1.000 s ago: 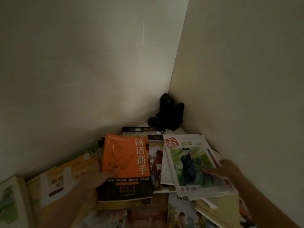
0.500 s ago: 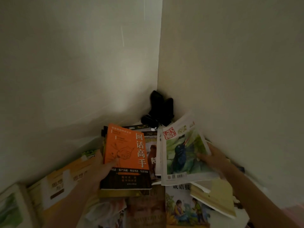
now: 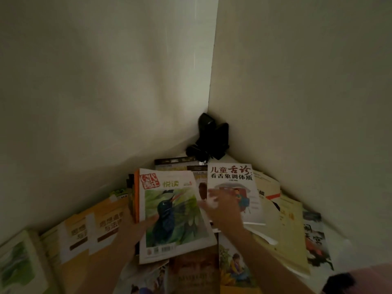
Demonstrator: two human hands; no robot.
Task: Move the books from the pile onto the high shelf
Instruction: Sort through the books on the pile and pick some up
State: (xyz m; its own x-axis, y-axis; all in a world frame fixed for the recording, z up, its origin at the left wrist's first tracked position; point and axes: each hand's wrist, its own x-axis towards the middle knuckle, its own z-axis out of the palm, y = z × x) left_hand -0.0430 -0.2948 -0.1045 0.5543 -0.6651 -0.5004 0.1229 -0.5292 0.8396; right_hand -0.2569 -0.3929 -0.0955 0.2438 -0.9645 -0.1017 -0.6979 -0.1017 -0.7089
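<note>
- My left hand (image 3: 141, 227) comes up from the lower left, forearm bare, thumb laid flat on top of what it grips and the other fingers hidden underneath
- My right hand (image 3: 222, 209) reaches forward from the lower right, back of the hand up, fingers blurred so I cannot tell how they lie
- The two hands sit close together, not touching
</note>
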